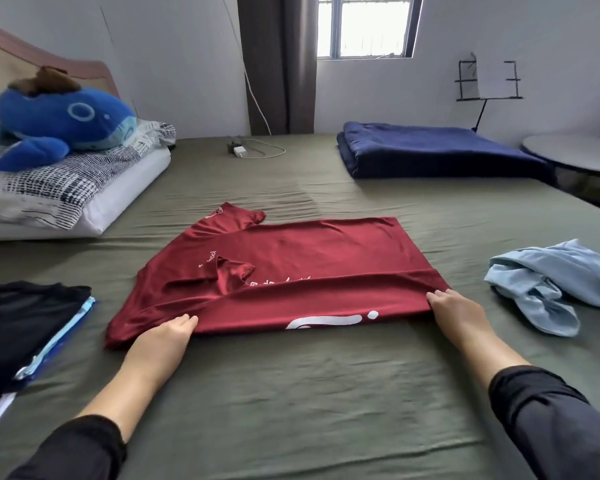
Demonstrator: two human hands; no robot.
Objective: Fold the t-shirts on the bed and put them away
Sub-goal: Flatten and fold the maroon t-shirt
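Both hands, left hand (163,336) and right hand (456,311), pinch the near folded edge of the red t-shirt (284,268) with curled fingers. It lies mid-bed (291,410), soft, light and floppy. Light blue shirt (555,282) waits at three o'clock.

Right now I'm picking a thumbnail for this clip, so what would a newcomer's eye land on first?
The dark red t-shirt spread mid-bed, with the left hand and right hand at its near folded edge. Next, the blue whale plush on the pillows at far left, then the crumpled light blue garment at right.
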